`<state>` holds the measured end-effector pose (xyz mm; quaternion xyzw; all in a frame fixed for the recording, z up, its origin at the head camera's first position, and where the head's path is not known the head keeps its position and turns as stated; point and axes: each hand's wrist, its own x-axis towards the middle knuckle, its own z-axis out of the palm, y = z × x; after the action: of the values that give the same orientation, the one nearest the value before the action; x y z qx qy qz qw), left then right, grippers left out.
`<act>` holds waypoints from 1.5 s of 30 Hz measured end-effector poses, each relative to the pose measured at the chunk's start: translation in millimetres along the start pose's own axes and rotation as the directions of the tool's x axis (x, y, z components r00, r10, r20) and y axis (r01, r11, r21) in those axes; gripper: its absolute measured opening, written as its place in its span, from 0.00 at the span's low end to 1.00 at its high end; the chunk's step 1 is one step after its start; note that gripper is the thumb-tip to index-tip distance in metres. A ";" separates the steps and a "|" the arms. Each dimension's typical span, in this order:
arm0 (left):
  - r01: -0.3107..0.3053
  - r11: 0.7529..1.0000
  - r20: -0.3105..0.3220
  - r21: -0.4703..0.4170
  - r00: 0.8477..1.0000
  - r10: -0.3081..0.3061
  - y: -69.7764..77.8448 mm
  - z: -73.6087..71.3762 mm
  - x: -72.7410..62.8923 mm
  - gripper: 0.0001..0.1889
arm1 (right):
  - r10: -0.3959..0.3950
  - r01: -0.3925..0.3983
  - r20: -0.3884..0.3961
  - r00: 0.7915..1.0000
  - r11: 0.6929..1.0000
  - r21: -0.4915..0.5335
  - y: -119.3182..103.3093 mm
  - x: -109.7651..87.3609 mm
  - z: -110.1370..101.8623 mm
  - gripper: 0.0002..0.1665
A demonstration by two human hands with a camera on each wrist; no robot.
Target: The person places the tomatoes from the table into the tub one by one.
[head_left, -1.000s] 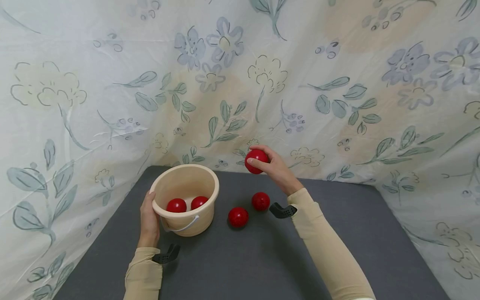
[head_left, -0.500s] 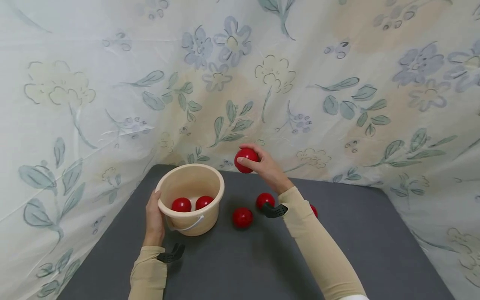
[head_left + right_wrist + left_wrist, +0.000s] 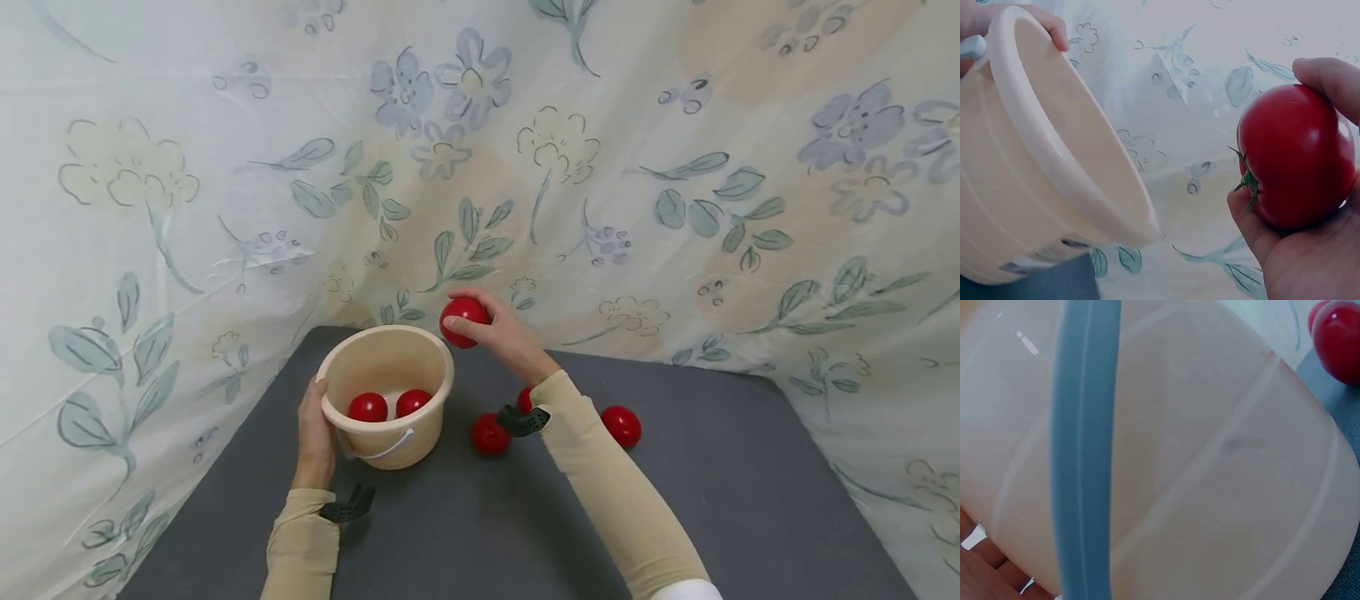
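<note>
A cream bucket (image 3: pixel 382 367) stands at the left, slightly tilted, with two red tomatoes (image 3: pixel 367 407) inside. My left hand (image 3: pixel 312 437) grips its left side, thumb at the rim; the left wrist view shows the wall (image 3: pixel 1210 487) and blue-grey handle (image 3: pixel 1085 450) close up. Just right of the rim, above the table, my right hand (image 3: pixel 517 342) holds a tomato (image 3: pixel 462 321). In the right wrist view that tomato (image 3: pixel 1297 156), with a green stem, lies between thumb and fingers, apart from the bucket.
Three more tomatoes lie on the dark grey table (image 3: pixel 750 500): one near the bucket (image 3: pixel 490 435), one partly behind my right wrist (image 3: pixel 524 400), one to the right of the forearm (image 3: pixel 621 426). A floral cloth (image 3: pixel 637 208) hangs behind and along the sides.
My right hand has carried the tomato left toward the bucket's rim. A tomato formerly behind the right forearm has come into view. The left hand keeps its hold on the bucket.
</note>
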<state>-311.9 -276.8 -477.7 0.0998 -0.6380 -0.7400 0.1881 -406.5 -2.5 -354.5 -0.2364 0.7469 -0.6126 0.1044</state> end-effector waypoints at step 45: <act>0.009 1.000 0.009 0.004 1.000 -0.009 4.5 0.5 -2.3 0.29 | 0.001 -0.002 0.130 0.992 1.000 0.006 25.5 1.5 45.6 0.33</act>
<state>-309.3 -276.0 -473.5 0.0999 -0.6400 -0.7399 0.1817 -393.2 -39.2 -389.3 -0.2748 0.7370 -0.5980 0.1538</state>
